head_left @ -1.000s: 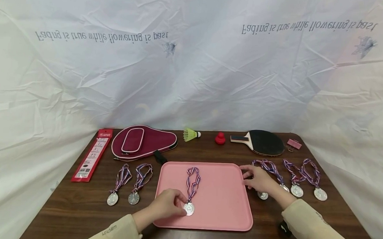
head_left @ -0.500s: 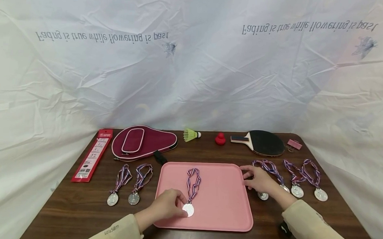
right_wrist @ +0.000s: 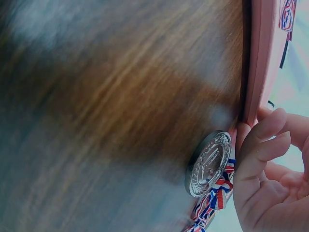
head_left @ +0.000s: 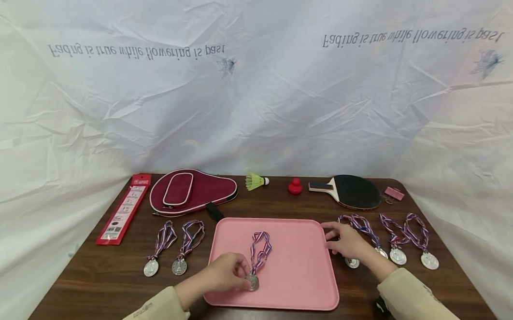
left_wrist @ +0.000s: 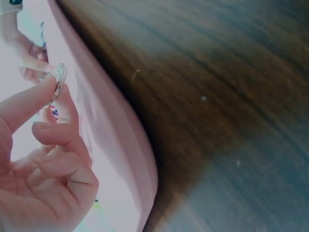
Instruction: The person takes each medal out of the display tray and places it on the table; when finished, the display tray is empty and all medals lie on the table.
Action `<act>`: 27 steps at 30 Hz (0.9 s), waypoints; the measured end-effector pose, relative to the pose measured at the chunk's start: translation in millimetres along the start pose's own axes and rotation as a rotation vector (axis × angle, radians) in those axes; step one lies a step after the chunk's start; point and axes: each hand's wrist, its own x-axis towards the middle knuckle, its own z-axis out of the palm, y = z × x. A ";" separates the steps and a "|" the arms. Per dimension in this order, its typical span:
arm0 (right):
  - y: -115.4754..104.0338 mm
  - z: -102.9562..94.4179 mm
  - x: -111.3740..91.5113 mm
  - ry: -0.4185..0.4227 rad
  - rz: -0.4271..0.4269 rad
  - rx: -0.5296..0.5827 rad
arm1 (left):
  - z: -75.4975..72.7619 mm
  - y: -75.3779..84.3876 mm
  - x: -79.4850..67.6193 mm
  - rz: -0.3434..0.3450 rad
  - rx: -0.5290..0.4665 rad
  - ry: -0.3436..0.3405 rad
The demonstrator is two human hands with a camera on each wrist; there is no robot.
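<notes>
My left hand (head_left: 227,274) pinches the rim of a silver medal (head_left: 253,282) between thumb and fingertips, low over the front of the pink tray (head_left: 294,263). In the left wrist view, the medal (left_wrist: 59,81) stands tilted, nearly edge-on. Its striped red, white and blue ribbon (head_left: 261,247) trails away from me in a loop on the tray. My right hand (head_left: 349,240) grips the tray's right rim near the far corner. Just beneath that hand, another silver medal (right_wrist: 210,164) lies on the table beside the tray, its ribbon partly hidden.
Two medals (head_left: 179,265) lie left of the tray, several more (head_left: 397,256) at right. Along the back are a red packet (head_left: 124,208), maroon paddle case (head_left: 194,190), yellow shuttlecock (head_left: 255,181), red duck-like figure (head_left: 295,185), table tennis bat (head_left: 356,192) and pink clip (head_left: 394,193).
The pinched medal has tilted from showing its bright face to a darker, narrower view. Its ribbon has slid slightly toward me and to the right. My right hand holds its place.
</notes>
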 end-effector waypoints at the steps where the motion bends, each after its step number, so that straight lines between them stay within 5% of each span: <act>1: 0.0 0.1 -0.2 0.000 -0.001 0.000 | -1.5 0.5 -0.4 0.004 -0.006 -0.002; 19: -0.7 1.4 -1.5 0.007 0.006 0.007 | -51.8 20.0 -17.4 0.102 0.069 0.065; 27: 1.8 0.9 -0.9 0.004 -0.007 0.009 | -80.5 21.0 -32.0 0.082 0.067 0.135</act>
